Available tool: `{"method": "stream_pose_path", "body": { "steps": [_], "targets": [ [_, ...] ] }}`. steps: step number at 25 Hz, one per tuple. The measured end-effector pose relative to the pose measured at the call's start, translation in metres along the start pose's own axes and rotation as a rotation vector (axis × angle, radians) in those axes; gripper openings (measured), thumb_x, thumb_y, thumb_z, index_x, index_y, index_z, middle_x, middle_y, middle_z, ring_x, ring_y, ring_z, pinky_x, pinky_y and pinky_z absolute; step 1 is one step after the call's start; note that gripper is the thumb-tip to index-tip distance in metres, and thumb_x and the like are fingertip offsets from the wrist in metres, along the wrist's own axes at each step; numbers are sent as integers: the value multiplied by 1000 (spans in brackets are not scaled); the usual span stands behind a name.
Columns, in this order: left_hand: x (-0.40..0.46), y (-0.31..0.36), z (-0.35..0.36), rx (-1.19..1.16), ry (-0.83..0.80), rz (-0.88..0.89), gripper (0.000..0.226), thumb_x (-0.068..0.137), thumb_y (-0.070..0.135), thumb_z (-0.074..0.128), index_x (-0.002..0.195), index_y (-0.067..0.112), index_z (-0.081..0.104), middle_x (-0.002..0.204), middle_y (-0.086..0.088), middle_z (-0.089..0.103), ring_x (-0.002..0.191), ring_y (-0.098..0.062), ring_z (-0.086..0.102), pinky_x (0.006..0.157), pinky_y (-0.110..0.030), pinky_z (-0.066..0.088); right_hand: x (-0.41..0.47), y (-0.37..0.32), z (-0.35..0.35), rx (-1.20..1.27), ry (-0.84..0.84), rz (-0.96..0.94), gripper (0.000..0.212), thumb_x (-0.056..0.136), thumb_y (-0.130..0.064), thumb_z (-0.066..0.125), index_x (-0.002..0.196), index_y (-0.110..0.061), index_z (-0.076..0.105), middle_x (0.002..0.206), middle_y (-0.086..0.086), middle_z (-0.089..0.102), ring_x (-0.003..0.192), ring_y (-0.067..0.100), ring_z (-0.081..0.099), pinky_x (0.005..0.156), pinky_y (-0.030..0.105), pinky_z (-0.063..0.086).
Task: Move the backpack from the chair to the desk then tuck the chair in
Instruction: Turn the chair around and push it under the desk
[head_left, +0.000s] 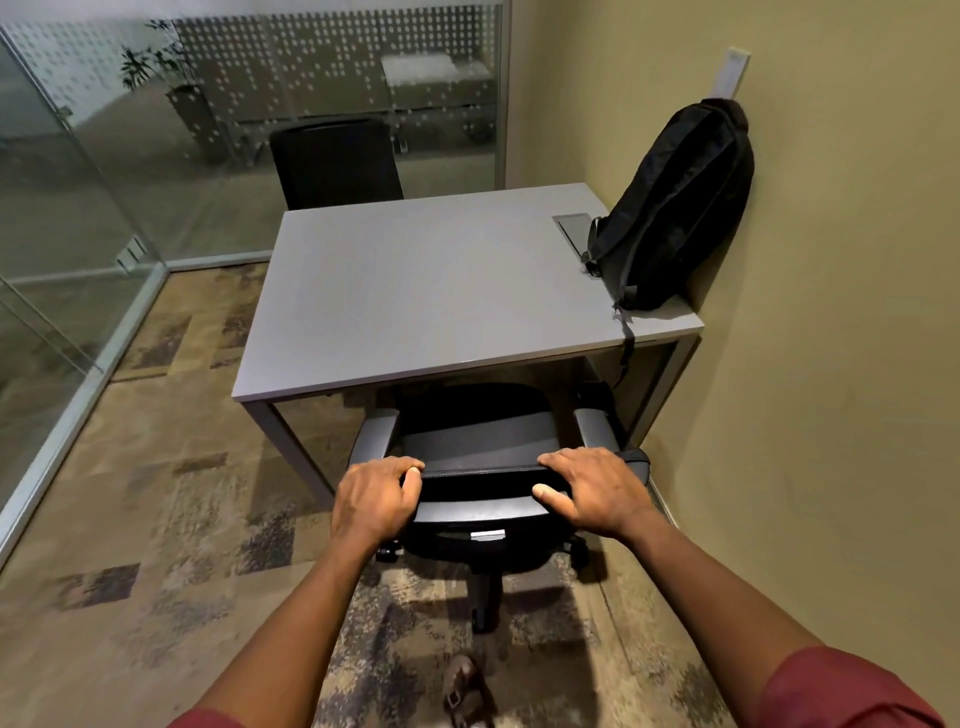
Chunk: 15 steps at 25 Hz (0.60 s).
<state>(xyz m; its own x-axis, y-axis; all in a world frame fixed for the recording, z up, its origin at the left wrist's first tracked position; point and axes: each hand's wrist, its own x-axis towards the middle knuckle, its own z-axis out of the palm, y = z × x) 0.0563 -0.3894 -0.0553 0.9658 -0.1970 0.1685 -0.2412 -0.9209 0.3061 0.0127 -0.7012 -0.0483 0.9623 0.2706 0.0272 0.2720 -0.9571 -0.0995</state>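
A black backpack (675, 208) stands upright on the grey desk (415, 291) at its right edge, leaning against the wall, with a strap dangling over the front edge. The black office chair (483, 441) faces the desk, its seat partly under the desktop and its armrests just at the front edge. My left hand (376, 499) grips the left end of the chair's backrest top. My right hand (592, 491) grips the right end of the same backrest top, thumb pressed on the back.
A second black chair (335, 161) stands behind the desk. A glass partition (78, 234) runs along the left, a beige wall (831, 364) close on the right. A cable hatch (574, 231) is set in the desktop. Patterned carpet covers the floor; my shoe (465, 691) shows below.
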Motion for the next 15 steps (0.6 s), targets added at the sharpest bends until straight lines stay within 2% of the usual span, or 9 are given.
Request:
{"method": "stream_pose_path", "body": {
  "steps": [8, 10, 15],
  "targets": [
    [29, 16, 14, -3, -36, 7, 42, 90, 38, 38, 111, 30, 74, 111, 8, 75, 101, -14, 67, 93, -33, 45, 21, 32, -1, 16, -16, -43, 64, 93, -66, 29, 136, -25, 54, 122, -4, 66, 107, 18, 61, 91, 36, 45],
    [92, 13, 33, -47, -26, -61, 39, 91, 37, 41, 110, 30, 74, 111, 8, 75, 99, -14, 68, 90, -31, 46, 89, 68, -9, -27, -55, -47, 64, 93, -65, 30, 135, -25, 55, 121, -4, 67, 108, 19, 61, 90, 37, 45],
    [104, 14, 31, -19, 33, -55, 43, 89, 38, 37, 108, 29, 75, 104, 8, 76, 90, -13, 69, 85, -31, 48, 100, 76, -13, -19, -14, -87, 63, 94, -64, 32, 134, -23, 57, 120, -2, 68, 108, 19, 62, 89, 36, 45]
  ]
}}
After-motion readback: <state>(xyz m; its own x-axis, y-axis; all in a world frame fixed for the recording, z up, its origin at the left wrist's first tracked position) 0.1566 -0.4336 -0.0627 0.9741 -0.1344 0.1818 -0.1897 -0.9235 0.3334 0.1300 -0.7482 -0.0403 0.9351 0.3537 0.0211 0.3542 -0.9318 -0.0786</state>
